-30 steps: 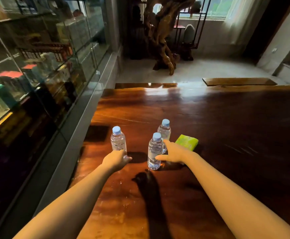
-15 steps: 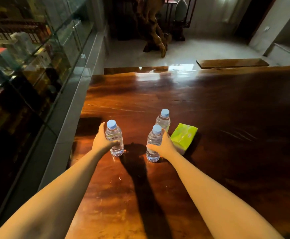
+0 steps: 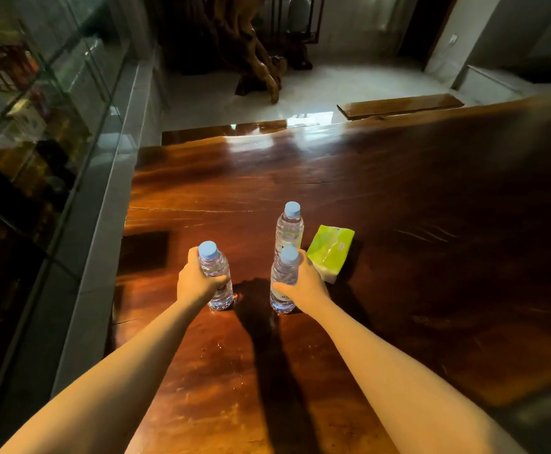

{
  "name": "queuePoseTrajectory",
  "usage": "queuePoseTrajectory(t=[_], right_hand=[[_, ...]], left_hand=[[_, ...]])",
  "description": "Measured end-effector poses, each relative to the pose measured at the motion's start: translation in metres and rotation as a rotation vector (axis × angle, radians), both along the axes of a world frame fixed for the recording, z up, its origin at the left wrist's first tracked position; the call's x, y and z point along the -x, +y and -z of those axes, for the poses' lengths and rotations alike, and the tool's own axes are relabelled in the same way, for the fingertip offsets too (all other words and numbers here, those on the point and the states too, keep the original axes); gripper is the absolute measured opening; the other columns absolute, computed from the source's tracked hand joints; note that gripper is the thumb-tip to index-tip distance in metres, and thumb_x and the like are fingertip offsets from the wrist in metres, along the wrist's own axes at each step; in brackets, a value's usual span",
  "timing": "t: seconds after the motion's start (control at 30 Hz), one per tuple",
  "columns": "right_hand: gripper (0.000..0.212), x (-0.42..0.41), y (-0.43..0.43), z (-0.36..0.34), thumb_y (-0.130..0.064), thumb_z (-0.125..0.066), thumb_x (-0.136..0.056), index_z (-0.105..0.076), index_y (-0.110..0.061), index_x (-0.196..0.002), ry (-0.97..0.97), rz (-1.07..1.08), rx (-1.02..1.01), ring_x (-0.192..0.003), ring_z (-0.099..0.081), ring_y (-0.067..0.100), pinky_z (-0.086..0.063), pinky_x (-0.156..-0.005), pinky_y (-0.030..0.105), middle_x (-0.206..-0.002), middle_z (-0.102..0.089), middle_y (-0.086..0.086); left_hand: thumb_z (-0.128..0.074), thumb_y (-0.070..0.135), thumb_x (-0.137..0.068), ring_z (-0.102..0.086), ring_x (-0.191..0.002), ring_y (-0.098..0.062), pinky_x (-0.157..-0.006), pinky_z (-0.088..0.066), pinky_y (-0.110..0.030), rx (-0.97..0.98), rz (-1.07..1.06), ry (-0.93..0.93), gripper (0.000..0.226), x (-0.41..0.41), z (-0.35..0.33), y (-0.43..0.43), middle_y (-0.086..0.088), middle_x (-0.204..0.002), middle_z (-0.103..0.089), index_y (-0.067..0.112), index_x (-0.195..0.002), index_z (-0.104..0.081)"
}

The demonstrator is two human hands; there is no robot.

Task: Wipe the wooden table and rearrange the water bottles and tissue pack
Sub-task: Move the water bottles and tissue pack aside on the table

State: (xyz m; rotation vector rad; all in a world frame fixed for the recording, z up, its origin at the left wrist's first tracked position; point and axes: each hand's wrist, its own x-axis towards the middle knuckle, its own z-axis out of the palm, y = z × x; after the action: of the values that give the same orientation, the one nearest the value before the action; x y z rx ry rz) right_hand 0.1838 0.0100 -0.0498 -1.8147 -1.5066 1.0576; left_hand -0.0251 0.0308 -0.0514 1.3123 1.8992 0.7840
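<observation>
Wood, dark red and glossy, fills my view, and both hands are now locked on. A second ago the right grip (image 3: 303, 283) was only reaching with its fingers out and the left grip (image 3: 198, 280) sat low by its bottle's foot. Half a second ago they had closed, and now each is clenched round a bottle's middle. The left grip holds the left bottle (image 3: 222, 291), thumb across the front. The right grip holds the near bottle (image 3: 284, 271) from its right side. Both bottles look upright with their bases at the surface (image 3: 398, 257), though I cannot tell if either is lifted. My view has also tipped further down than before.

Around them, the far bottle (image 3: 288, 227) stands free just behind the near one, untouched. The tissue pack (image 3: 331, 250) lies flat just beside the right grip, and the back of that hand hides its near corner. A glass cabinet (image 3: 38, 109) runs along the left edge. A gnarled root sculpture (image 3: 254, 54) stands on the pale floor beyond, and a loose plank (image 3: 398, 104) lies past the far edge.

All three bottles are clear plastic with pale blue caps and are full of water. The tissue pack is lime green, with white showing at its near end. A long shadow (image 3: 267, 355) falls between my forearms.
</observation>
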Motion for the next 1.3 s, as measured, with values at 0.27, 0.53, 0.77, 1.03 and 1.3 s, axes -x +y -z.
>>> queuePoseTrajectory(t=[0.27,0.53,0.77,1.03,1.3], right_hand=[[0.068,-0.062,-0.017,-0.003,-0.025,-0.077,-0.074,-0.039,-0.023,-0.131,-0.04,0.018,-0.029,-0.115,-0.056,0.024,-0.048,-0.096,0.035,-0.129,-0.055,0.002],[0.068,-0.176,-0.008,-0.019,-0.028,-0.081,-0.066,-0.043,-0.029,-0.123,-0.06,0.037,-0.089,-0.103,-0.061,0.021,-0.051,-0.087,0.036,-0.114,-0.061,-0.003],[0.071,-0.281,0.012,-0.025,-0.021,-0.08,-0.071,-0.038,-0.022,-0.129,-0.095,0.096,-0.109,-0.106,-0.056,0.023,-0.049,-0.093,0.04,-0.123,-0.055,0.003],[0.071,-0.357,0.034,-0.01,-0.017,-0.08,-0.071,-0.038,-0.02,-0.128,-0.16,0.151,-0.089,-0.114,-0.056,0.026,-0.046,-0.093,0.038,-0.126,-0.054,0.006],[0.073,-0.392,0.048,0.001,-0.017,-0.08,-0.072,-0.036,-0.018,-0.131,-0.109,0.176,-0.085,-0.116,-0.054,0.027,-0.048,-0.097,0.041,-0.13,-0.05,0.008]], left_hand=[[-0.08,0.016,-0.066,-0.062,-0.1,-0.031,-0.087,-0.053,-0.044,-0.009,0.134,0.003,0.065,-0.072,-0.011,-0.015,-0.012,-0.114,-0.063,0.018,-0.118,-0.041],[-0.081,0.02,-0.063,-0.063,-0.098,-0.032,-0.085,-0.053,-0.044,-0.045,0.225,0.02,0.064,-0.178,-0.027,-0.018,-0.009,-0.109,-0.065,0.02,-0.115,-0.044],[-0.08,0.012,-0.064,-0.055,-0.079,-0.011,-0.065,-0.045,-0.018,-0.105,0.292,-0.022,0.056,-0.282,-0.027,-0.003,0.007,-0.091,-0.054,0.024,-0.102,-0.042],[-0.083,0.015,-0.063,-0.058,-0.088,-0.022,-0.072,-0.043,-0.031,-0.057,0.292,-0.006,0.059,-0.359,-0.016,0.024,-0.001,-0.096,-0.058,0.015,-0.107,-0.045],[-0.083,0.013,-0.063,-0.061,-0.099,-0.029,-0.075,-0.049,-0.036,-0.027,0.299,0.022,0.068,-0.399,-0.01,0.039,-0.012,-0.112,-0.062,0.012,-0.116,-0.041]])
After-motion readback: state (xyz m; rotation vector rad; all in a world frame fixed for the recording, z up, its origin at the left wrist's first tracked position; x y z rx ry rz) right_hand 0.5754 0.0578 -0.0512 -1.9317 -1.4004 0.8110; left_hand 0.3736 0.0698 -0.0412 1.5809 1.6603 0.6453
